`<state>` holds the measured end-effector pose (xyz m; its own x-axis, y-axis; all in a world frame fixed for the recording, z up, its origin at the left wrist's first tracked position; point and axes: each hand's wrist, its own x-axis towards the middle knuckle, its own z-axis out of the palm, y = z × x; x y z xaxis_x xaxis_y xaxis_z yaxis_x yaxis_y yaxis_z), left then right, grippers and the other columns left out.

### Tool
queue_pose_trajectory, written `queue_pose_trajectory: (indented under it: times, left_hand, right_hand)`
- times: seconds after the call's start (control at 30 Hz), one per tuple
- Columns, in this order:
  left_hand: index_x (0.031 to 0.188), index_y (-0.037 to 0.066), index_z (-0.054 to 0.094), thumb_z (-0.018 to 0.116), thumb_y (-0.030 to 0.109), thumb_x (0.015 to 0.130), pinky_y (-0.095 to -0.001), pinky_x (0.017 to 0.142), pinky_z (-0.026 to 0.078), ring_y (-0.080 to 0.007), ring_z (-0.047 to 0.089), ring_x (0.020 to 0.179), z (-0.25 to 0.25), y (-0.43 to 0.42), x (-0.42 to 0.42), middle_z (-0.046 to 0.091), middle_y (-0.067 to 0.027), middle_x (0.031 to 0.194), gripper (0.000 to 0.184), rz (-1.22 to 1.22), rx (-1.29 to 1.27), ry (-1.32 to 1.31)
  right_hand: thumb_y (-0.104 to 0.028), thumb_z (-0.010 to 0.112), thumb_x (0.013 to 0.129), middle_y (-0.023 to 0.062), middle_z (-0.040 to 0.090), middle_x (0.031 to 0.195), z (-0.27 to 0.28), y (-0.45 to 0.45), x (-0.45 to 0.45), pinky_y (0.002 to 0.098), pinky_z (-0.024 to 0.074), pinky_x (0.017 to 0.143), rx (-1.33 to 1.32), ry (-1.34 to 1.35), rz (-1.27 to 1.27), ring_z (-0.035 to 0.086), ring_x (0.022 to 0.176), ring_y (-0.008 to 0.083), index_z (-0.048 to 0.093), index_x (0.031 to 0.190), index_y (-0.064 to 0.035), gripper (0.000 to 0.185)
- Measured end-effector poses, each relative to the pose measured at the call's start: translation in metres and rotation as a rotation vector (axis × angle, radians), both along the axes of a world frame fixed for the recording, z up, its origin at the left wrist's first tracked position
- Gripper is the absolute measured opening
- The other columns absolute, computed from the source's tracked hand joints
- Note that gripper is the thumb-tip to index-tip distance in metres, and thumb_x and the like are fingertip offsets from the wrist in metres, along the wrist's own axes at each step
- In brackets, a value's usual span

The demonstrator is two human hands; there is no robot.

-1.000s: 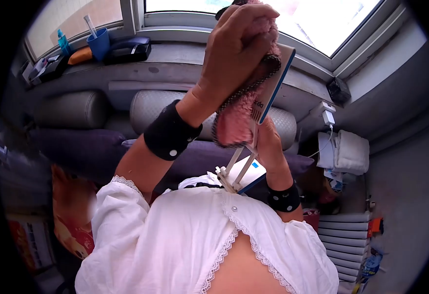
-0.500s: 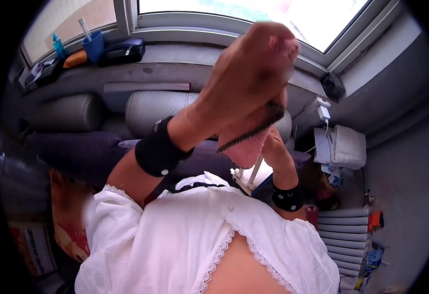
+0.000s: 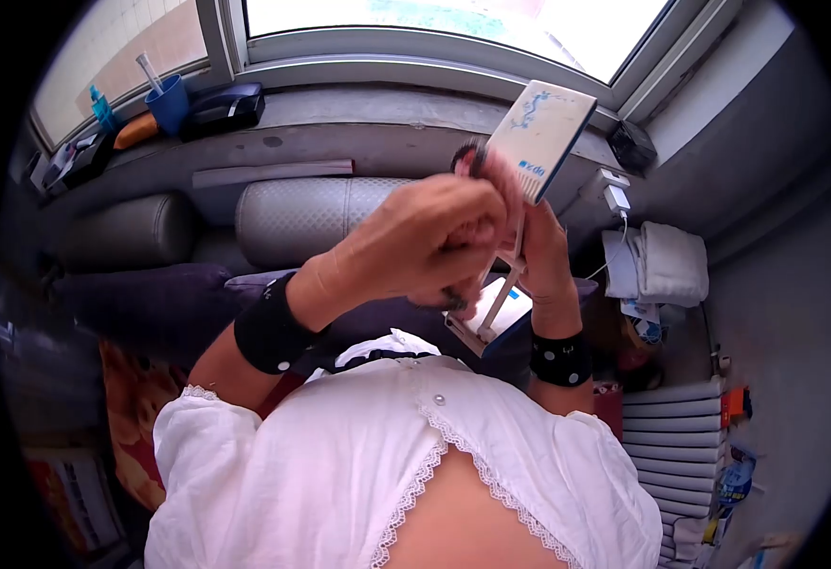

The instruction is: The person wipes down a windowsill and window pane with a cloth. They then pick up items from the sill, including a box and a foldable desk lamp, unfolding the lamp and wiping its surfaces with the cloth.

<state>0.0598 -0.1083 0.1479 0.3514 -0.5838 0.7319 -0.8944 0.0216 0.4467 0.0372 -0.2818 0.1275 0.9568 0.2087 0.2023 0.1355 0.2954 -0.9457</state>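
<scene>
My left hand (image 3: 425,228) is closed around a bunched pink cloth (image 3: 502,185) with black stitched edging. Blur softens the cloth, and a dark edge of it hangs below the fingers. Just beyond it rises what looks like a white folding desk lamp, its flat panel (image 3: 548,128) printed with a blue pattern and lettering. My right hand (image 3: 545,254) grips the lamp below that panel, by the upper part of its thin jointed arm (image 3: 501,305); part of the grip is hidden. The lamp's white base (image 3: 510,318) shows lower down, between my forearms.
A grey bolster (image 3: 292,223) and purple cushions (image 3: 140,294) lie ahead, under the window sill. On the sill stand a blue cup (image 3: 169,104) and a black case (image 3: 224,112). To the right are a charger (image 3: 616,197), folded white towels (image 3: 673,264) and a radiator (image 3: 671,436).
My left hand has dropped towards my body with the cloth, which is now bunched. The lamp's printed panel, previously hidden behind hand and cloth, shows now. My right hand has moved up slightly.
</scene>
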Motion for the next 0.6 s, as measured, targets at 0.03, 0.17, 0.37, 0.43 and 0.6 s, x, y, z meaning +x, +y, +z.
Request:
queue_pose_trajectory:
  times: [0.03, 0.17, 0.37, 0.43, 0.6]
  left_hand:
    - [0.086, 0.006, 0.054, 0.057, 0.003, 0.066, -0.0310, 0.063, 0.045, -0.0270, 0.054, 0.067, -0.010, 0.003, -0.001, 0.053, -0.0089, 0.074, 0.021, -0.057, 0.088, 0.042]
    - [0.096, 0.005, 0.054, 0.056, -0.001, 0.075, -0.0232, 0.065, 0.047, -0.0080, 0.056, 0.079, -0.021, 0.016, 0.005, 0.057, -0.0029, 0.085, 0.022, -0.035, -0.179, 0.497]
    - [0.112, 0.005, 0.049, 0.056, -0.001, 0.079, -0.0228, 0.075, 0.048, -0.0093, 0.056, 0.090, 0.035, 0.015, 0.004, 0.055, -0.0050, 0.101, 0.034, -0.069, -0.705, 0.290]
    - [0.114, 0.008, 0.050, 0.059, 0.003, 0.079, -0.0311, 0.083, 0.047, -0.0153, 0.056, 0.097, 0.038, 0.002, 0.005, 0.054, -0.0072, 0.106, 0.037, -0.056, -0.557, 0.046]
    - [0.113, 0.015, 0.058, 0.064, 0.022, 0.076, -0.0442, 0.096, 0.037, -0.0338, 0.047, 0.113, 0.035, -0.031, 0.026, 0.050, -0.0125, 0.119, 0.039, 0.248, -0.187, -0.474]
  right_hand:
    - [-0.045, 0.037, 0.093, -0.0002, 0.047, 0.069, -0.001, -0.011, 0.014, 0.0201, 0.0362, 0.053, 0.043, -0.074, 0.108, 0.044, 0.060, 0.0057, 0.050, 0.107, -0.0016, 0.048]
    - [-0.049, 0.032, 0.092, -0.0009, 0.034, 0.056, 0.008, -0.009, 0.019, 0.0217, 0.0289, 0.049, 0.075, -0.166, 0.139, 0.031, 0.050, 0.0072, 0.051, 0.100, 0.0007, 0.054]
    - [-0.055, 0.032, 0.092, -0.0002, 0.038, 0.057, -0.005, -0.006, 0.017, 0.0190, 0.0298, 0.050, 0.042, -0.107, 0.223, 0.034, 0.051, 0.0060, 0.050, 0.105, 0.0007, 0.060]
    - [-0.053, 0.037, 0.092, 0.0005, 0.045, 0.063, -0.006, 0.006, 0.004, 0.0197, 0.0343, 0.052, -0.027, -0.002, 0.010, 0.040, 0.054, 0.0075, 0.050, 0.108, 0.0004, 0.057]
    - [-0.043, 0.042, 0.094, 0.0010, 0.055, 0.079, -0.012, 0.007, 0.003, 0.0235, 0.0407, 0.058, -0.368, -0.284, -0.030, 0.050, 0.066, 0.0111, 0.054, 0.101, -0.0006, 0.044]
